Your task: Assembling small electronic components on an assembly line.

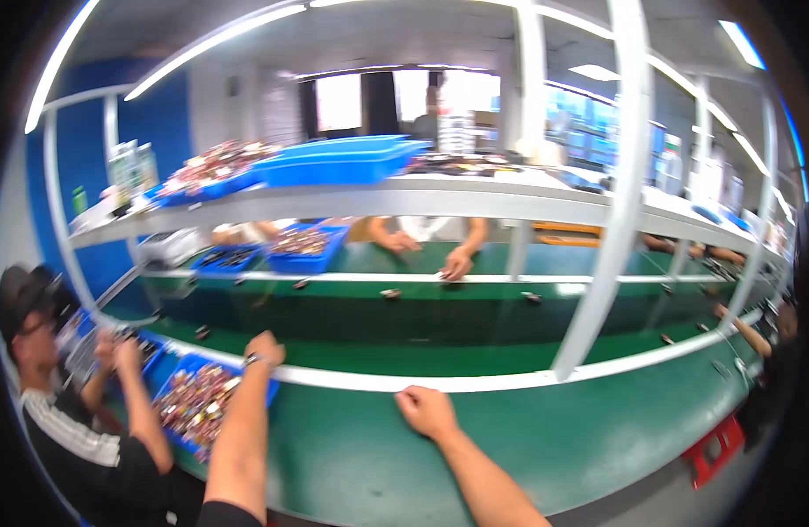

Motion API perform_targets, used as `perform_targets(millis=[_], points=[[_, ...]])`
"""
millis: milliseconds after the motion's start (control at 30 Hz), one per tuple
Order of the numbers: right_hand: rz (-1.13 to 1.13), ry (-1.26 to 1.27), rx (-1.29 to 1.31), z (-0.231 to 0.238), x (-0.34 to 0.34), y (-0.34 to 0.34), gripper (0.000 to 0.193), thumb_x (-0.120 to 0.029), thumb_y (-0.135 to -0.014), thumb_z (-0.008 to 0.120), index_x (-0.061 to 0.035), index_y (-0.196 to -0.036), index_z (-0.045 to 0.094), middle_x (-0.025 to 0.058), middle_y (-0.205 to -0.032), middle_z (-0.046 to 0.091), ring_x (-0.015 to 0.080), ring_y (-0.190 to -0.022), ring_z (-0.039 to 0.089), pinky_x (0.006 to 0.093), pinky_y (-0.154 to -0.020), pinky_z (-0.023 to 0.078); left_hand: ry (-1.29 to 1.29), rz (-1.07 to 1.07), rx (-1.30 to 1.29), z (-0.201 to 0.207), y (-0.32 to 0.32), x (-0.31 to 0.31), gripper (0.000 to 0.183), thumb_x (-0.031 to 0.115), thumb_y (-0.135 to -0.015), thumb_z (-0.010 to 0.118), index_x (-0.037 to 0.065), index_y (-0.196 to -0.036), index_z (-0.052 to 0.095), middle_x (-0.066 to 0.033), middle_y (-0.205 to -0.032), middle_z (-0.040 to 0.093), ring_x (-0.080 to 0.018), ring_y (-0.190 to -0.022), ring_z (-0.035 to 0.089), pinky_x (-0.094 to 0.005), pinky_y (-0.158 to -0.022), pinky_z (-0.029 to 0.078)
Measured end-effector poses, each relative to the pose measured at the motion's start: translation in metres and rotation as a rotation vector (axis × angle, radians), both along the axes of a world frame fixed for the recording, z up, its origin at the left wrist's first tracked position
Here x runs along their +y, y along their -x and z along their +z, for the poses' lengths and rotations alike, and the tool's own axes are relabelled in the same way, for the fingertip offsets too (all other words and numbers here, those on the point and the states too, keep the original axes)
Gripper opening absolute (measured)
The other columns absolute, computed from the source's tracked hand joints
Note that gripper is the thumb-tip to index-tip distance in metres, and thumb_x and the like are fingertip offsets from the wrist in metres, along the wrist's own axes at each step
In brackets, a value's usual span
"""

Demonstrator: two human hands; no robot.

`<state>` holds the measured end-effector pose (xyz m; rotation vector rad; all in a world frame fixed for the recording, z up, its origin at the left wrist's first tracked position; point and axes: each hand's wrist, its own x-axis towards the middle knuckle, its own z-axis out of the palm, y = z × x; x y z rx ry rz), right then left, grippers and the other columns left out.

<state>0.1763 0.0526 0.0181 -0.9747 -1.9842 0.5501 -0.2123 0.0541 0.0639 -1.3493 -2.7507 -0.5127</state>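
My left arm reaches past a blue tray point(271, 393) heaped with small reddish-brown and metallic parts point(194, 406). My left hand point(267, 348), with a band at its wrist, is at the white rail point(352, 379) along the near edge of the green conveyor belt point(396, 321); its fingers are blurred and partly hidden. On the green table point(352, 457), just on my side of the rail, my right hand point(426, 411) is closed with its fingers curled. Whatever it may hold is hidden. A small dark part point(202, 333) lies on the belt left of my left hand.
A co-worker point(71, 413) sits at left, hands over another blue tray. Across the belt, another person's hands point(457, 262) work beside blue trays. An overhead shelf point(475, 198) carries blue trays point(334, 162); its white post point(602, 228) stands right of me. A red stool point(716, 452) is at lower right.
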Motion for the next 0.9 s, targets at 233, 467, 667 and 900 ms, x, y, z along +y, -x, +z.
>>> perform_targets(millis=[233, 467, 667, 900], points=[[0.108, 0.136, 0.072, -0.002, 0.005, 0.004, 0.018, -0.021, -0.088, 0.063, -0.0045, -0.09, 0.069, 0.0119, -0.078, 0.068, 0.0262, -0.069, 0.065, 0.0339, -0.065, 0.05, 0.003, 0.042, 0.174, -0.057, 0.038, 0.018, 0.03, 0.015, -0.082, 0.066, 0.002, -0.109, 0.06, -0.0235, -0.106, 0.065, -0.0391, -0.103, 0.062, -0.0462, -0.091, 0.05], [0.084, 0.132, 0.071, 0.001, 0.008, -0.003, 0.017, -0.019, -0.088, 0.063, -0.0028, -0.091, 0.069, 0.0107, -0.074, 0.067, 0.0218, -0.065, 0.063, 0.0315, -0.064, 0.049, -0.173, 0.038, 0.117, -0.06, 0.013, 0.03, 0.029, 0.004, -0.077, 0.063, 0.006, -0.106, 0.061, -0.0211, -0.101, 0.065, -0.0396, -0.098, 0.062, -0.0475, -0.086, 0.051], [-0.072, 0.05, 0.244, -0.002, 0.005, -0.002, 0.015, -0.017, -0.087, 0.063, -0.0033, -0.091, 0.069, 0.0108, -0.071, 0.065, 0.0201, -0.062, 0.061, 0.0314, -0.062, 0.048, -0.656, -0.526, -0.029, -0.043, -0.13, -0.002, 0.032, 0.0, -0.069, 0.063, 0.007, -0.1, 0.062, -0.015, -0.089, 0.061, -0.0356, -0.084, 0.06, -0.0446, -0.077, 0.049], [-0.015, 0.119, 0.33, -0.009, -0.003, -0.02, 0.02, -0.019, -0.087, 0.067, -0.004, -0.101, 0.069, 0.0087, -0.087, 0.067, 0.0155, -0.073, 0.064, 0.029, -0.067, 0.051, -0.451, -0.951, -0.458, -0.033, -0.203, -0.068, 0.047, 0.017, -0.071, 0.076, 0.005, -0.115, 0.064, -0.0158, -0.105, 0.065, -0.0303, -0.098, 0.065, -0.037, -0.089, 0.052]])
